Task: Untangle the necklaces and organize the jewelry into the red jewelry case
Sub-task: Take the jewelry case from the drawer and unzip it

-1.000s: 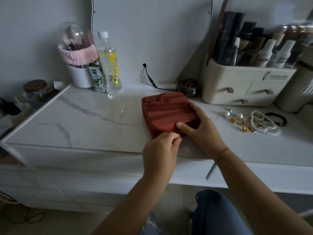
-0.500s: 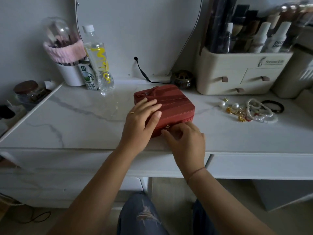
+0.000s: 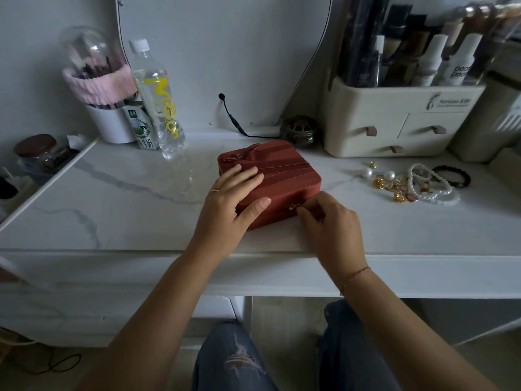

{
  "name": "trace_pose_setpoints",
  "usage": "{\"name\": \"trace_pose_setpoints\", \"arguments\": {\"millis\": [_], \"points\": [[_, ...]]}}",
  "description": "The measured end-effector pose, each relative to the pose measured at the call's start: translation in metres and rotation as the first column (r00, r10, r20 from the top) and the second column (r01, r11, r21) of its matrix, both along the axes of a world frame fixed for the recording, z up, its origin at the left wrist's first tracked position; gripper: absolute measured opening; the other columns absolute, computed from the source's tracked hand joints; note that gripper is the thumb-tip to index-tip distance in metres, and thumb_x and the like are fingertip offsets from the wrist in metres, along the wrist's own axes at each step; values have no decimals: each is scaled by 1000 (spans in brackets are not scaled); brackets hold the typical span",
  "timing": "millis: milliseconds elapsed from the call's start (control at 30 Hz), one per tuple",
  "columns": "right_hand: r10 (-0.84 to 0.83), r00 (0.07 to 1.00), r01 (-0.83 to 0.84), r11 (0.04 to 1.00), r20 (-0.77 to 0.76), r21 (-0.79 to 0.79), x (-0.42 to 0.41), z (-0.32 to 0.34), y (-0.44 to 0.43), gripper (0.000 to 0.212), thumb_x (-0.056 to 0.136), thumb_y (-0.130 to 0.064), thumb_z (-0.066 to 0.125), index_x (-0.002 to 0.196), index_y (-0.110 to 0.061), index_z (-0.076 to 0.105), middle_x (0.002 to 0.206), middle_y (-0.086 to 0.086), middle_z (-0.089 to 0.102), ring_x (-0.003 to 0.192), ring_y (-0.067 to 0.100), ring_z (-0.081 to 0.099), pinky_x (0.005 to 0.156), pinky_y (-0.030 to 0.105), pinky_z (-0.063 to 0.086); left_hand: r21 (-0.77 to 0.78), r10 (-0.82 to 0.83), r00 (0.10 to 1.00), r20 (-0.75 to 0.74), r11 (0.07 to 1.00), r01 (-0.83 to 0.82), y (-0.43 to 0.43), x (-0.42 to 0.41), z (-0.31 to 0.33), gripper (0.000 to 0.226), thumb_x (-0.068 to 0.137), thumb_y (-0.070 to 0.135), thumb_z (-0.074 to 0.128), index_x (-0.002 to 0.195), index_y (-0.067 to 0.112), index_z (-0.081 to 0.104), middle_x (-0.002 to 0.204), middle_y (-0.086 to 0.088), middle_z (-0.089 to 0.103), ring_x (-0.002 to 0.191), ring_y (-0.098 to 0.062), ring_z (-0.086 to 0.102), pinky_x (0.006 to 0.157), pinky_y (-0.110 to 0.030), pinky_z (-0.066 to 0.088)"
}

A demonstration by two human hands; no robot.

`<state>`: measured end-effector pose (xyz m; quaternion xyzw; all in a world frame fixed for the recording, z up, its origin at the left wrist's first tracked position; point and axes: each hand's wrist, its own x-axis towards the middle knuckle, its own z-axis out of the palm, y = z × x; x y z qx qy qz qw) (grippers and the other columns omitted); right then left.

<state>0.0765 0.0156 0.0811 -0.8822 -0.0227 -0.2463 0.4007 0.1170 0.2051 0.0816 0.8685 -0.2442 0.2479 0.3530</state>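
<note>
- Head view: opening step in hand; red jewelry case zipped closed, near the middle of the desk's front edge.
- Left hand flat on the lid, fingers straight, bracing.
- Right hand curled, fingertips pinching the zipper pull on the front side.
- Next, likely: drawing the pull round the corner while holding the lid steady.
- Counted: one case; one tangled jewelry pile toward the right rear, well apart from the case; two loose pearls; one dark bracelet; strands within impossible to number.
</note>
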Motion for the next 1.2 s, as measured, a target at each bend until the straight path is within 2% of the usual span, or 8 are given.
{"name": "trace_pose_setpoints", "arguments": {"millis": [167, 267, 333, 533, 700, 833, 1033, 1200], "points": [[-63, 994, 62, 998, -87, -3, 17, 7, -42, 8, 86, -15, 65, 82, -8, 62, 76, -1, 62, 76, 18, 58, 61, 22, 33, 1, 7, 1000, 1, 1000, -7, 0, -1, 0, 61, 91, 59, 43, 127, 12, 61, 135, -1, 56, 136, -17, 38, 114, -26, 28], [98, 985, -105, 994, -140, -44, 25, 16, -56, 7, 87, -14, 63, 81, -14, 60, 112, -6, 63, 101, 6, 54, 83, 16, 36, 10, 2, 1000, 2, 1000, -2, -1, -2, 1, 59, 91, 55, 45, 126, 11, 61, 135, -2, 56, 136, -18, 38, 113, -19, 24], [218, 961, -222, 975, -167, -6, 20, 19, -56, 11, 88, -12, 62, 79, -16, 57, 122, -10, 59, 110, 1, 54, 94, 20, 42, -2, -33, 998, -44, 999, 33, 2, -1, 5, 55, 89, 51, 49, 126, 11, 61, 135, 1, 54, 137, -16, 36, 112, -15, 22], [164, 983, -154, 982, -81, 111, -19, 7, -24, 8, 85, -16, 66, 79, -12, 63, 106, -7, 69, 92, 7, 65, 77, 21, 50, -78, -110, 983, -149, 992, 99, 26, 0, 21, 29, 91, 26, 58, 117, 17, 66, 128, 3, 61, 132, -5, 43, 109, -15, 28], [166, 985, -168, 984, 44, 57, -34, -7, 19, 7, 82, -12, 67, 77, -9, 63, 104, -4, 64, 83, 14, 64, 74, 33, 53, 117, 54, 998, -27, 992, -50, 9, -2, 28, 38, 92, 42, 46, 113, 20, 70, 121, 6, 66, 124, -12, 53, 111, -49, 29], [245, 969, -246, 968, 38, 49, -26, -4, 10, 7, 81, -17, 70, 77, -12, 66, 94, -6, 66, 81, 11, 63, 74, 36, 53, 193, 71, 997, -6, 979, -68, -8, -9, 25, 49, 91, 55, 40, 119, 25, 67, 130, 10, 61, 129, -6, 47, 113, -42, 27], [258, 964, -261, 965, -59, -42, -9, 7, -3, 11, 82, -27, 69, 78, -16, 68, 75, -10, 66, 70, 10, 60, 74, 36, 48, 174, 72, 995, 71, 981, -83, -8, -8, 20, 41, 95, 47, 43, 119, 24, 67, 127, 8, 62, 127, -7, 49, 107, -37, 33], [160, 981, -153, 986, -109, 70, -2, 5, -19, 14, 82, -28, 69, 74, -18, 65, 66, -13, 61, 64, 6, 56, 61, 21, 46, 173, 79, 992, 97, 980, -95, -9, -8, 20, 39, 95, 43, 44, 116, 22, 69, 125, 7, 64, 126, -8, 51, 105, -33, 32]]}}
